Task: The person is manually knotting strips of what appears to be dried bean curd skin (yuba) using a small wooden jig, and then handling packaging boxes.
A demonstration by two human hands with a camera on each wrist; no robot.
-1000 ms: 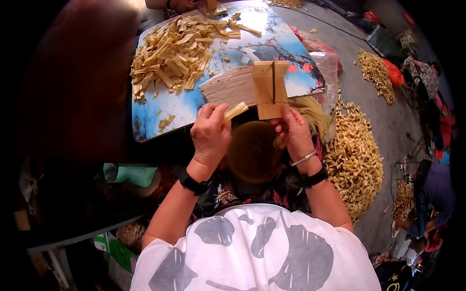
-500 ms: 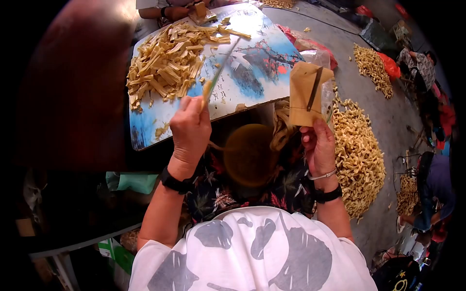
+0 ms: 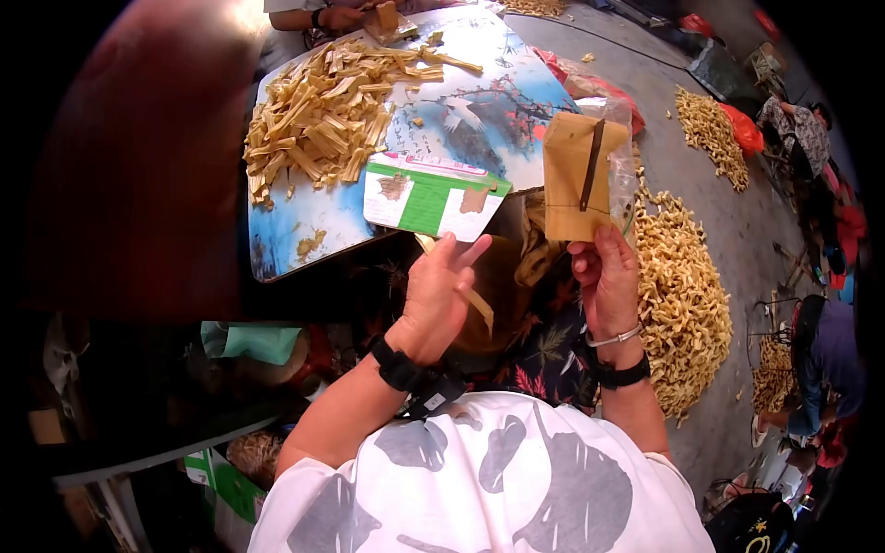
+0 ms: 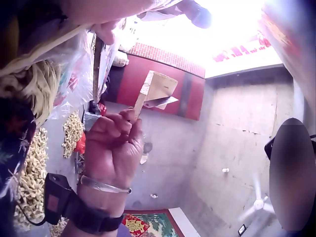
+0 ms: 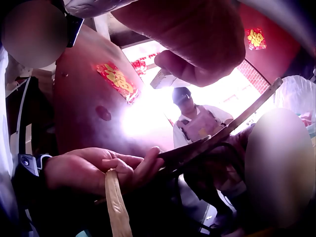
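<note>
My left hand (image 3: 435, 300), fingers partly stretched out, lies against the near edge of a green-and-white cardboard piece (image 3: 424, 210). A long pale-yellow strip (image 5: 117, 210) hangs from that hand, pinched at its curled small fingers in the right wrist view. To its right, my right hand (image 3: 608, 278) pinches the lower end of a small wooden block (image 3: 573, 170) between thumb and fingers. In the left wrist view the block looks V-shaped, with a dark metal strip (image 4: 160, 101) jutting from it. Below the hands, a brown round basin (image 3: 498, 267) is partly covered by the left hand.
Yellow strips lie in a heap (image 3: 318, 120) on the picture-printed tabletop (image 3: 346, 207). More long strips (image 3: 535, 249) hang beside the basin. At right a big pile of small yellow knots (image 3: 678, 304) covers the floor. Across the table another person's hand (image 3: 343, 18) shows.
The cardboard has been turned from its brown face to its green-and-white one. My left hand has moved right and down, and its fingers have straightened. My right hand moved right earlier, then stayed almost still.
</note>
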